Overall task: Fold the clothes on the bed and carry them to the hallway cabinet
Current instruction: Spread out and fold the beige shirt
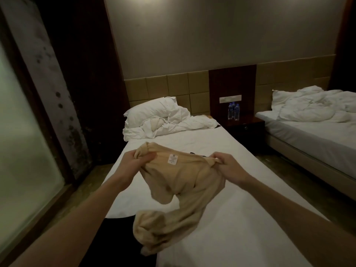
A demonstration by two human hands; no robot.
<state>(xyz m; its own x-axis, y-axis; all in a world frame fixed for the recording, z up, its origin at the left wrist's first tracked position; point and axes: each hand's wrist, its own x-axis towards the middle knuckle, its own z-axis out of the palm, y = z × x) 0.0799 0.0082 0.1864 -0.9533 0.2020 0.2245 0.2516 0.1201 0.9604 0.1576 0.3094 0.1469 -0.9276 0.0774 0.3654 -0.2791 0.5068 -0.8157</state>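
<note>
A beige fleece garment (pixel 179 187) hangs in the air above the white bed (pixel 240 218), a small white label showing near its top edge. My left hand (pixel 133 162) grips its upper left corner and my right hand (pixel 227 166) pinches its upper right corner. The lower part of the garment droops in a bunch down to the sheet. A dark garment (pixel 119 239) lies at the bed's near left corner, partly under the beige one. A thin sliver of another dark item (pixel 196 154) shows just behind the held garment.
A pillow and crumpled white duvet (pixel 163 120) fill the head of the bed. A dark nightstand (pixel 244 126) carries water bottles (pixel 233 111). A second unmade bed (pixel 316 128) stands right. A frosted glass panel (pixel 23 151) lines the left side.
</note>
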